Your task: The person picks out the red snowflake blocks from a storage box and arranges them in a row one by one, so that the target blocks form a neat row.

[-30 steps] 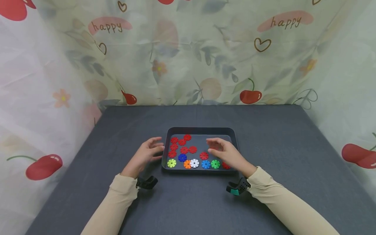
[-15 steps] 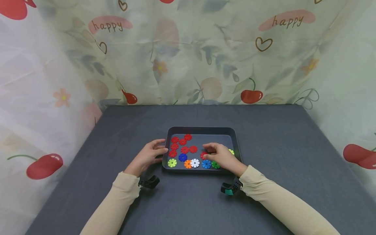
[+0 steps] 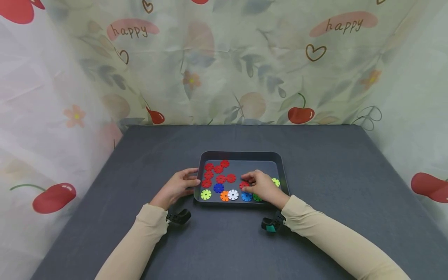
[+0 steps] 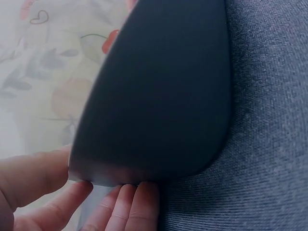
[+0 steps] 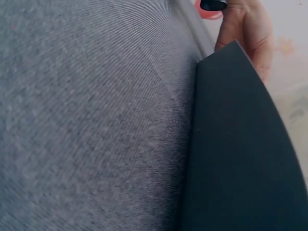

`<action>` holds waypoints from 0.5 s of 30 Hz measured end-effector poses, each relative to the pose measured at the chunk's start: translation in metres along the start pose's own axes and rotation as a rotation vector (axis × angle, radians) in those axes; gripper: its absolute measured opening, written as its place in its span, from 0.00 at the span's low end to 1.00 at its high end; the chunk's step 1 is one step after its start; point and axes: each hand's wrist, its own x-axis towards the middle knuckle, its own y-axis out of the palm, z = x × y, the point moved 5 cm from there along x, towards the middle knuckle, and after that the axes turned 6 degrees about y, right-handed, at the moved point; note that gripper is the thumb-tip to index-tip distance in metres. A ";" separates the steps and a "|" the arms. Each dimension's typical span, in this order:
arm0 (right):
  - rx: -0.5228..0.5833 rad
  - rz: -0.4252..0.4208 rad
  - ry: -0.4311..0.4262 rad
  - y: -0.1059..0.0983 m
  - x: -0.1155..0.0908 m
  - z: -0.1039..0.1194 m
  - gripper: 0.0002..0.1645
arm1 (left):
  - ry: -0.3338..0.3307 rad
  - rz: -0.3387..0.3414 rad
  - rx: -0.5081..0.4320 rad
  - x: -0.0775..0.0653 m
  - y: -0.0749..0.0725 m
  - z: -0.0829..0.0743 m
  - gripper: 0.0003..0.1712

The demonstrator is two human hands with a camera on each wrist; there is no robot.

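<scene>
A dark shallow baking tray (image 3: 241,155) on the table holds several notched plastic snowflake discs. My left hand (image 3: 176,189) grips the tray's left wall: in the left wrist view the fingertips (image 4: 144,197) press its outside, and the thumb reaches over the rim. Over the tray's right half, my right hand (image 3: 265,188) pinches a red snowflake disc (image 3: 244,184) between thumb and forefinger, partly hidden by the fingers. Beside it lie a blue disc (image 3: 246,196) and a partly covered green disc (image 3: 257,198). The right wrist view shows only the tray's outer wall (image 5: 236,139), not the fingertips' work.
Red discs (image 3: 218,169) cluster at the tray's left. Along the front are a yellow-green disc (image 3: 205,194), an orange disc (image 3: 224,196) and a white disc (image 3: 233,195); a dark blue disc (image 3: 218,188) lies behind them. Another yellow-green disc (image 3: 275,181) sits at right.
My right hand has moved left and down onto the red disc, its fingers closing on it. A yellow-green disc at right is uncovered. My left hand has moved right onto the tray's edge.
</scene>
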 end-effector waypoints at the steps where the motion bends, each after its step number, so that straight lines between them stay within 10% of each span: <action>1: -0.011 -0.005 -0.001 0.000 0.000 0.000 0.24 | 0.000 0.000 -0.001 0.000 0.000 0.000 0.33; 15: -0.065 -0.032 0.003 0.003 0.004 0.003 0.14 | 0.002 0.000 0.005 0.000 0.000 0.001 0.33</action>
